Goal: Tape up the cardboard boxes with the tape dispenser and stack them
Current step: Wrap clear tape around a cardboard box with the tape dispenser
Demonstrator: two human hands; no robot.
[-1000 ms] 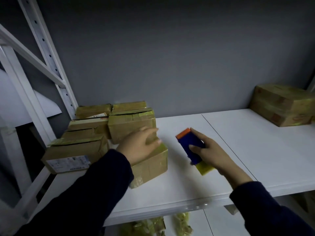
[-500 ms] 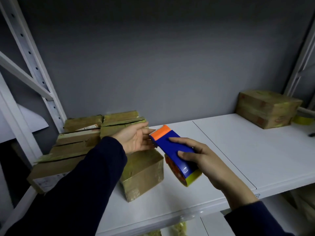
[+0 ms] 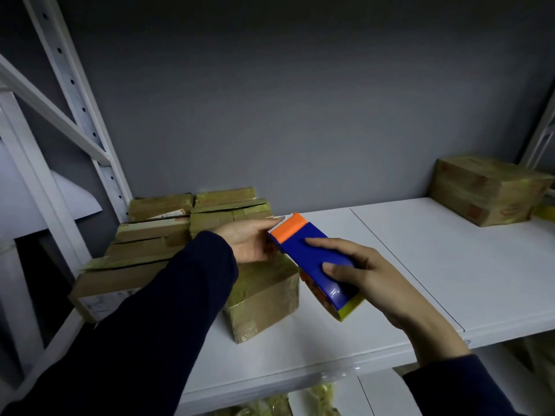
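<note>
My right hand [image 3: 372, 283] grips a blue tape dispenser [image 3: 312, 259] with an orange toothed tip, held in the air above the white shelf [image 3: 420, 265]. My left hand [image 3: 249, 241] reaches to that orange tip, fingers at the cutter where the tape end sits; whether they pinch the tape is hidden. Below both hands a small cardboard box [image 3: 264, 298] wrapped in yellowish tape stands near the shelf's front. Several more boxes [image 3: 156, 235] crowd the left end of the shelf.
A stack of two taped boxes [image 3: 486, 190] stands at the far right against the grey wall. A white perforated rack upright [image 3: 75, 94] rises at left. Yellowish packages [image 3: 264, 406] lie on the lower shelf.
My right hand lifted the dispenser off the shelf and tilted its orange tip towards my left hand, which left the box top and came up to the tip.
</note>
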